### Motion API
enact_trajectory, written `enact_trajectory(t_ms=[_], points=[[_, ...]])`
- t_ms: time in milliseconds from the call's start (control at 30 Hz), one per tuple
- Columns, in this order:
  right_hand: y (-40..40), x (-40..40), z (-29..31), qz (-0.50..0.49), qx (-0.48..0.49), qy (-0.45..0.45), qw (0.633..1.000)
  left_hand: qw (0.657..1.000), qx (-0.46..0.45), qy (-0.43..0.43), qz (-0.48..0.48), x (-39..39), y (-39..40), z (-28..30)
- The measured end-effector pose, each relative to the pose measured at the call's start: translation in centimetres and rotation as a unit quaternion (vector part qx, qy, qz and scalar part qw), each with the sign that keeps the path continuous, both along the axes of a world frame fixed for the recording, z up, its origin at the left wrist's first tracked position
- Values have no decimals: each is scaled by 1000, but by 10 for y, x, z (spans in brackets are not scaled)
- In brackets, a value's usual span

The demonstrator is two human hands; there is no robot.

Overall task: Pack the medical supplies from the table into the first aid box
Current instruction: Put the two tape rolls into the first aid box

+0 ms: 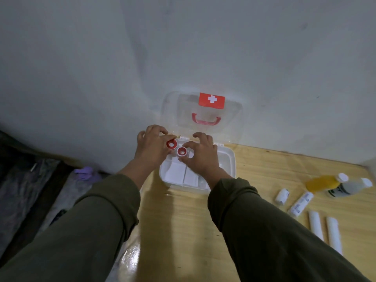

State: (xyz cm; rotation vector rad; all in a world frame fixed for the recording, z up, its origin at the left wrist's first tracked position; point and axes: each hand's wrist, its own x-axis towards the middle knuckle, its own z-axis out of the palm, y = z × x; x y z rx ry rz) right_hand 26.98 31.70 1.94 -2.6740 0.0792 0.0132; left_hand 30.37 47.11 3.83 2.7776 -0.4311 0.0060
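Observation:
The clear first aid box (pixel 228 159) stands open on the wooden table, its lid (pixel 234 119) with a red cross label and red handle leaning back against the wall. White pads (pixel 175 171) lie in its front compartments. My left hand (pixel 151 145) holds a red-rimmed tape roll (pixel 171 144) over the box's back left corner. My right hand (pixel 200 155) holds a second red-rimmed tape roll (pixel 182 151) just beside it, above the box.
On the table at the right lie a yellow bottle (pixel 321 183), a white bottle (pixel 352 187), a small bandage roll (pixel 282 196), a white tube (pixel 300 204) and two long white rolls (pixel 325 231). Dark fabric and a purple item (pixel 84 173) lie off the table's left edge.

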Motion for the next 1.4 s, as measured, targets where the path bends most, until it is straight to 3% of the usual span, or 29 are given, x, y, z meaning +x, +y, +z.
enact_trajectory(t_ms=[867,1167,1400], points=[[-2,-1,-5,2,-26,14,1000,989,-85,115,39,1,4,-24],[-15,-18,19,-38,18,-72,997,987,-149,23,54,-6,-5,-2],[-64,-62,34,-91,0,-107,990,987,-155,-30,-28,-37,-58,18]])
